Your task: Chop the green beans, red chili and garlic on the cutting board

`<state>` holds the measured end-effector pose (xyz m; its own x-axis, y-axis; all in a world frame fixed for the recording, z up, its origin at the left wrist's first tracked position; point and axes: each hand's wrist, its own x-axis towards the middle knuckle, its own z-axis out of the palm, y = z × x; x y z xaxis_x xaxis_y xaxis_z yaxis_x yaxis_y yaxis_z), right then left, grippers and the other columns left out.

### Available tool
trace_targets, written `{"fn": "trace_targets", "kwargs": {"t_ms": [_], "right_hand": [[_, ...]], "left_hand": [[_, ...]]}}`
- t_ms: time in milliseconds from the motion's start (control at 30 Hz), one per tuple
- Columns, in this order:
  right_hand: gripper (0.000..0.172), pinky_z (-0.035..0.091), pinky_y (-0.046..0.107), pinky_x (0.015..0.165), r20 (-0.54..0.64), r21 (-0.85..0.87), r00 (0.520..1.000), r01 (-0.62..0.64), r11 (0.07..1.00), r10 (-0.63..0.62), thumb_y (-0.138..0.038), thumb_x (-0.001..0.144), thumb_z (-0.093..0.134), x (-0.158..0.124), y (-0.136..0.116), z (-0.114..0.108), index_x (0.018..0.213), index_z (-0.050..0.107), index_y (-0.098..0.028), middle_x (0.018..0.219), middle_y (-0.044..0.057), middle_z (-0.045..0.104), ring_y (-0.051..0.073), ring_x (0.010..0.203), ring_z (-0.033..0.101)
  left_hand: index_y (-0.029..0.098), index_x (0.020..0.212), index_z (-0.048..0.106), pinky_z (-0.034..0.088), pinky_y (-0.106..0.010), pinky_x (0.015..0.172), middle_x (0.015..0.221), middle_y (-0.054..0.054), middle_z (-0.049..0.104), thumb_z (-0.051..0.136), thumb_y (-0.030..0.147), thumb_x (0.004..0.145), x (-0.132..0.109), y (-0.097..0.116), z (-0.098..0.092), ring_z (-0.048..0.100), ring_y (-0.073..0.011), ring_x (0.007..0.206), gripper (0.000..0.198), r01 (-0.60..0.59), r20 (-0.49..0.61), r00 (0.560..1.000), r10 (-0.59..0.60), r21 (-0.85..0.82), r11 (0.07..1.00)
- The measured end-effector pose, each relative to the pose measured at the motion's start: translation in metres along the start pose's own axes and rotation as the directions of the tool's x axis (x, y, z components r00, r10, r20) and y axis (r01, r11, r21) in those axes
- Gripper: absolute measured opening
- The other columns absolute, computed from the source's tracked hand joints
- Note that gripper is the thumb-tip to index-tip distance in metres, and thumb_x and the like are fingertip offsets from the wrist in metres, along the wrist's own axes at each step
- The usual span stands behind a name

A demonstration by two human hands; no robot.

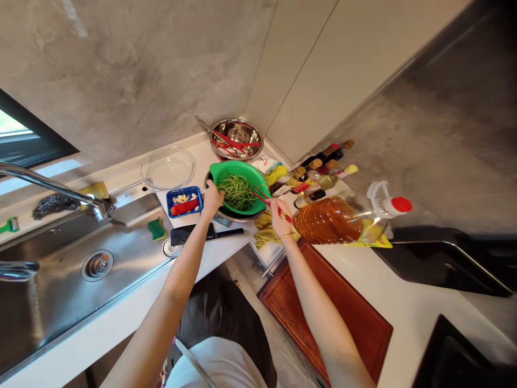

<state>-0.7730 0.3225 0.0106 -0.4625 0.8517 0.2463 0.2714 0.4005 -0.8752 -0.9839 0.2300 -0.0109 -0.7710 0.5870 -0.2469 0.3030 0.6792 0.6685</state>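
Note:
My left hand [212, 199] grips the left rim of a green basin [216, 171], which sits in or on a metal bowl [242, 218]. Long green beans [239, 192] lie heaped inside the basin. In my right hand [280, 216] is a pair of red chopsticks [262, 198], their tips among the beans at the right side. Left of the basin stands a blue tray [168, 201] with a red chili pepper [184, 207] and garlic cloves [184, 198]. A black knife [193, 235] lies on the counter below my left hand.
Behind the basin are a steel bowl [262, 144] of red utensils and a glass bowl [169, 168]. Bottles [313, 175] and a large oil jug [331, 218] stand right. A brown cutting board [343, 307] lies in front. The sink [133, 237] with a sponge [156, 229] is left.

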Motion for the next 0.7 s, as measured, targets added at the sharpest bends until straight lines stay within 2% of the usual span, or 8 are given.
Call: {"fn": "trace_targets", "kwargs": {"t_ms": [67,200,300,400,500,633,700], "right_hand": [[0.034,0.048,0.036,0.090,-0.004,0.000,1.000,-0.001,1.000,0.001,-0.049,0.087,0.048,-0.006,0.004,-0.003,0.089,0.068,-0.021,0.095,0.005,0.064,0.018,0.096,0.058],[0.033,0.046,0.037,0.093,-0.031,0.066,0.999,-0.040,0.997,0.042,-0.049,0.085,0.052,-0.018,0.007,-0.012,0.094,0.067,-0.021,0.100,0.006,0.067,0.019,0.099,0.060],[0.031,0.046,0.036,0.094,-0.056,0.104,0.998,-0.013,0.995,0.019,-0.045,0.086,0.053,-0.027,-0.001,-0.021,0.098,0.067,-0.021,0.103,0.007,0.068,0.019,0.099,0.062],[0.027,0.046,0.037,0.095,-0.102,0.095,0.994,0.049,0.994,-0.039,-0.040,0.088,0.052,-0.039,-0.018,-0.034,0.099,0.066,-0.021,0.106,0.007,0.068,0.019,0.101,0.062],[0.024,0.044,0.039,0.098,-0.230,0.078,0.968,0.126,0.989,-0.105,-0.037,0.088,0.051,-0.053,-0.039,-0.050,0.097,0.065,-0.020,0.106,0.007,0.068,0.020,0.105,0.061],[0.027,0.045,0.043,0.096,-0.476,0.085,0.873,0.169,0.982,-0.109,-0.039,0.091,0.044,-0.065,-0.052,-0.068,0.100,0.062,-0.021,0.111,0.007,0.065,0.021,0.108,0.059],[0.028,0.044,0.042,0.097,-0.476,0.059,0.873,0.158,0.986,-0.111,-0.040,0.091,0.043,-0.064,-0.048,-0.069,0.100,0.062,-0.021,0.110,0.007,0.065,0.021,0.107,0.060]], "left_hand": [[0.008,0.117,0.034,0.051,-0.031,0.066,0.092,-0.018,0.066,0.043,0.016,0.082,0.001,-0.002,-0.001,0.068,-0.0231,0.070,0.036,-0.045,0.002,0.999,0.045,0.013,0.999],[0.008,0.117,0.035,0.049,-0.032,0.075,0.094,-0.017,0.065,0.045,0.015,0.081,0.003,-0.006,-0.005,0.066,-0.0257,0.086,0.038,-0.183,-0.020,0.983,0.184,0.059,0.981],[0.011,0.114,0.037,0.048,-0.031,0.076,0.092,-0.013,0.063,0.045,0.015,0.081,0.003,-0.010,-0.011,0.064,-0.0238,0.085,0.034,-0.281,-0.057,0.958,0.282,0.036,0.959],[0.013,0.110,0.038,0.047,-0.031,0.074,0.086,-0.009,0.061,0.045,0.016,0.080,0.004,-0.014,-0.019,0.062,-0.0214,0.078,0.031,-0.345,-0.139,0.931,0.337,-0.032,0.938],[0.014,0.105,0.039,0.045,-0.031,0.072,0.080,-0.004,0.057,0.048,0.016,0.077,0.005,-0.017,-0.031,0.059,-0.0189,0.070,0.029,-0.374,-0.276,0.902,0.333,-0.111,0.921],[0.015,0.101,0.040,0.043,-0.029,0.068,0.074,0.001,0.051,0.049,0.014,0.075,-0.001,-0.023,-0.061,0.052,-0.0146,0.062,0.027,-0.356,-0.467,0.854,0.231,-0.198,0.913],[0.015,0.100,0.040,0.043,-0.028,0.068,0.074,0.002,0.049,0.050,0.014,0.073,-0.011,-0.031,-0.082,0.050,-0.0135,0.063,0.028,-0.327,-0.560,0.814,0.154,-0.223,0.918]]}}
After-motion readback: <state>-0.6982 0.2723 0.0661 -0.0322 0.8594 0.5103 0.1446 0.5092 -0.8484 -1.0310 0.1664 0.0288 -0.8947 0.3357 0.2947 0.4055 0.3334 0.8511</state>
